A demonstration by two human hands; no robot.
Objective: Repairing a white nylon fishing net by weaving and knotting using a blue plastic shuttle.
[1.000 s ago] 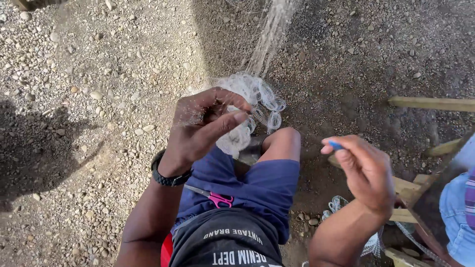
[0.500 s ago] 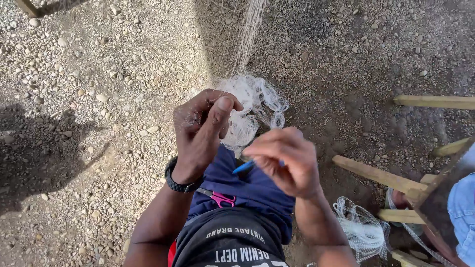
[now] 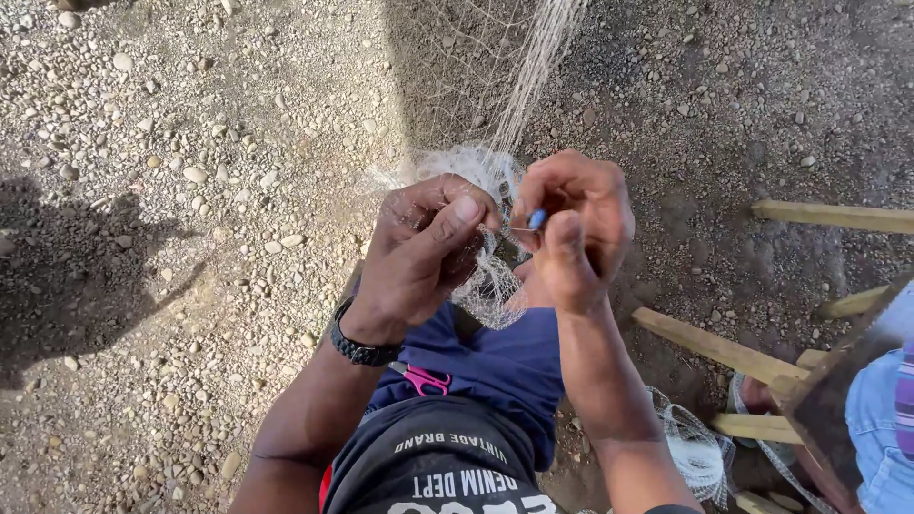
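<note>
Head view, looking down on gravel ground w/ a dark shadow at far left. Left hand, black wrist strap on it, is curled tight round a bunched wad of white fishing net, thumb pressed across the fingers, mesh pinched between them. The net bunches over the knee and runs up and away as a taut strand toward the top edge of frame. Pink scissors lie on the blue shorts just below the left wrist, partly tucked by the dark shirt. Right hand sits just beside the left, nearly touching; thumb + fingers pinched narrow on a small blue netting needle, only its tip showing, pointed at the mesh. Whether thread runs from it: can't tell. More white net piled on the ground by the right forearm. Further right, pale wooden slats lie across the dirt, one more near the right edge higher up. At bottom-right corner, another person's blue-jeaned leg, partly cut off by frame.
</note>
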